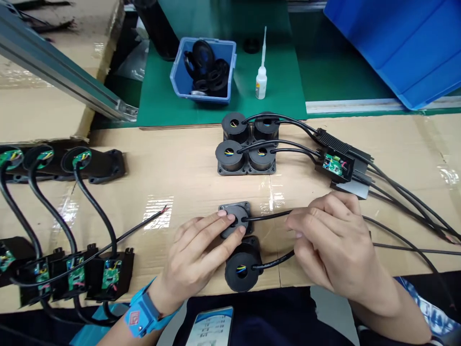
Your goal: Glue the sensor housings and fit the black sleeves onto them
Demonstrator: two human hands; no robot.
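Observation:
My left hand presses its fingertips and thumb on the top of a black round housing with a square flange. A black cable comes out of that housing and runs right into my right hand, whose fingers are closed round it. Just below, nearer to me, sits a second black round housing; coloured wires show in its centre hole. Its own thick cable passes under my right hand. What lies beneath both hands is hidden.
Behind are several finished-looking black housings cabled to black boxes. At left lie more housings and open circuit-board boxes. A blue bin, dropper bottle, large blue crate and phone surround the cardboard.

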